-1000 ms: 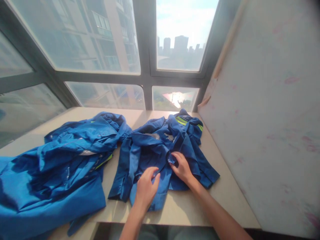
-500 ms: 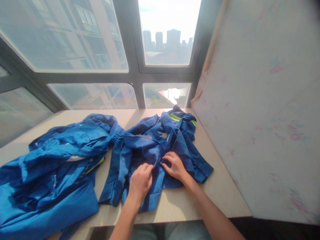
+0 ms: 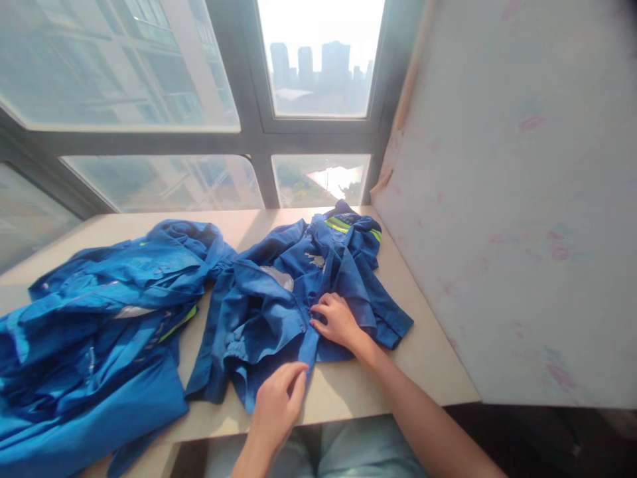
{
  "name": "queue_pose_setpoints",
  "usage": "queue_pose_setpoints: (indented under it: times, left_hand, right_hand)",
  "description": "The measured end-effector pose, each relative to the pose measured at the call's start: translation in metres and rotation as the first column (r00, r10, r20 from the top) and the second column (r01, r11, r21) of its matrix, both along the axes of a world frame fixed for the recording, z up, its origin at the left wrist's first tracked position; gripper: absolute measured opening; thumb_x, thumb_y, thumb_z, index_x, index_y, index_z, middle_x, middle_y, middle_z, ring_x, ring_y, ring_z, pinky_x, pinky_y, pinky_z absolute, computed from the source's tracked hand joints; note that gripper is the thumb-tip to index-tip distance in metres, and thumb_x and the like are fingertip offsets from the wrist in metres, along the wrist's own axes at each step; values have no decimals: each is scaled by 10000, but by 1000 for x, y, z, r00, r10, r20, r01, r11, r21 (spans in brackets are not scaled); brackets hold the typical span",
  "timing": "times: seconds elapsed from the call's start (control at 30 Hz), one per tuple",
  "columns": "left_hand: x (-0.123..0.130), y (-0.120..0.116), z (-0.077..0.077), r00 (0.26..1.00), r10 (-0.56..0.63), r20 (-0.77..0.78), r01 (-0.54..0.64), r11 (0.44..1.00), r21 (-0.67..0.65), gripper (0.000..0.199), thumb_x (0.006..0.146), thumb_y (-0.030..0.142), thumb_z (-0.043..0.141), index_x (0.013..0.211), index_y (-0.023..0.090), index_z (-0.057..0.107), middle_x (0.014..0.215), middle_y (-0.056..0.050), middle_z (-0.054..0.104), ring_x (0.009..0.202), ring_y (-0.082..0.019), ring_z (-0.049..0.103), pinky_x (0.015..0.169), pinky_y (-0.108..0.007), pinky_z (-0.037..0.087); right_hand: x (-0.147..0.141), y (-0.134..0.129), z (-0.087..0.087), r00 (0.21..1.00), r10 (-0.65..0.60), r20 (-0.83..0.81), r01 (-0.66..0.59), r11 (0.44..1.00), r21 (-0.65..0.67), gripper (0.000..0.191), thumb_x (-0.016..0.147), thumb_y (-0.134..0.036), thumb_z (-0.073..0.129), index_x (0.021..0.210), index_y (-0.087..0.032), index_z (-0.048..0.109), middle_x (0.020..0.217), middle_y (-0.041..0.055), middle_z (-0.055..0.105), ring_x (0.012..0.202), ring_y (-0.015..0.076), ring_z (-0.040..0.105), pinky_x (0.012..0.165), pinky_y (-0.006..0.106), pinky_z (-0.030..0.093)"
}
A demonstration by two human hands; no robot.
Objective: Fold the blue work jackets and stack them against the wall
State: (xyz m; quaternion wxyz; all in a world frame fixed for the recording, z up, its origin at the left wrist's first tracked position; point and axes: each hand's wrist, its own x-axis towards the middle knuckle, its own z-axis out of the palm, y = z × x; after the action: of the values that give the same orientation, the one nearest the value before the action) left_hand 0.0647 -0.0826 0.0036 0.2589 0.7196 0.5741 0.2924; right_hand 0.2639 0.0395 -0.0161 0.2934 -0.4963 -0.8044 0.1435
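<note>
Jacket (image 3: pixel 273 309), blue, lies spread on the pale surface (image 3: pixel 423 358), approx ctr on my feed, collar end twd the window (image 3: pixel 318 73), hem twd the wearer. Lime stripes (image 3: pixel 338 226) show nr the collar; below them I see a whitish print (image 3: pixel 315 259), plus a pale grey patch (image 3: pixel 279 277) to its L.

L hand (image 3: pixel 279 401) is at the near hem: I read its grip as narrow, thumb & index pinching the jacket's lower front edge. R hand (image 3: pixel 338 322) is farther up, fingers curled at the front opening; grip narrow, but I can't tell if fabric is btwn the tips.

To the L, a 2nd blue garment (image 3: pixel 109 392) lies rumpled, close by the jacket; can't tell if they touch. R of the surface, a whitish panel (image 3: pixel 522 199) w/ pink marks. Hazy bldgs (image 3: pixel 336 63) outside. Wearer's light trousers (image 3: pixel 368 448) show past the near edge.
</note>
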Motion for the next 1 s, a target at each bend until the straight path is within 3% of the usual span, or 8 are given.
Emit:
queue_pose_setpoints:
  times: [0.1, 0.2, 0.33, 0.43, 0.53, 0.63, 0.77, 1.0]
  left_hand:
    - [13, -1, -18, 951, 82, 297, 3, 961, -277, 349, 884, 407, 562, 1141, 206, 685, 977, -86, 752, 754, -205, 718, 708, -330, 586]
    - [16, 8, -21, 754, 307, 581, 6, 881, -474, 641, 815, 483, 654, 1345, 151, 517, 1026, -116, 728, 618, -166, 684, 504, -266, 523]
    - [23, 28, -8, 508, 503, 699, -55, 829, -556, 761, 775, 456, 748, 1398, 147, 438, 1131, -166, 696, 671, -136, 693, 494, -197, 483]
    - [37, 44, -2, 536, 491, 687, -142, 854, -500, 655, 765, 453, 759, 1297, 142, 537, 1103, -153, 707, 673, -145, 692, 519, -217, 500]
    - [51, 60, -3, 663, 460, 591, -234, 877, -419, 485, 756, 492, 743, 1045, 113, 655, 780, -81, 723, 562, -157, 645, 514, -249, 485]
    - [59, 73, -8, 711, 464, 528, -314, 882, -353, 388, 767, 528, 698, 794, 141, 680, 517, -14, 614, 425, -147, 540, 464, -256, 404]
    - [62, 80, -14, 681, 512, 523, -401, 859, -318, 381, 777, 501, 648, 577, 178, 621, 492, -24, 599, 419, -141, 516, 490, -263, 390]
    - [63, 71, -9, 565, 541, 623, -349, 841, -414, 314, 727, 466, 689, 659, 164, 633, 567, -18, 636, 489, -129, 549, 533, -252, 429]
  right_hand:
    - [1, 2, -2, 999, 4, -53, -6, 999, -35, 167, 763, -294, 815, 920, -267, 763, 973, 49, 667, 929, 218, 591, 858, 361, 487]
    - [3, 1, -4, 994, 22, -111, -28, 998, -48, 166, 741, -233, 826, 888, -269, 758, 964, 31, 679, 931, 209, 595, 856, 349, 483]
    - [3, -3, -7, 985, 26, -172, -31, 999, -26, 152, 745, -170, 798, 853, -264, 749, 927, 20, 687, 939, 204, 598, 882, 350, 474]
    - [2, -6, -9, 982, 34, -186, -33, 999, 12, 117, 769, -160, 766, 819, -263, 741, 899, 17, 688, 922, 199, 602, 869, 345, 476]
    - [1, -10, -8, 985, 42, -169, -30, 997, 78, 89, 814, -170, 709, 838, -253, 730, 925, 32, 689, 939, 207, 594, 866, 360, 481]
    - [2, -17, -5, 990, 50, -133, -28, 986, 162, 106, 857, -174, 639, 883, -246, 713, 994, 58, 691, 1012, 232, 578, 914, 406, 472]
    - [4, -22, -3, 986, 49, -159, -14, 976, 217, 120, 884, -179, 589, 904, -244, 687, 938, 58, 699, 951, 233, 584, 901, 417, 483]
    - [7, -25, -4, 960, 81, -267, -31, 982, 187, 179, 904, -180, 557, 999, -242, 695, 880, 60, 699, 867, 219, 597, 802, 365, 530]
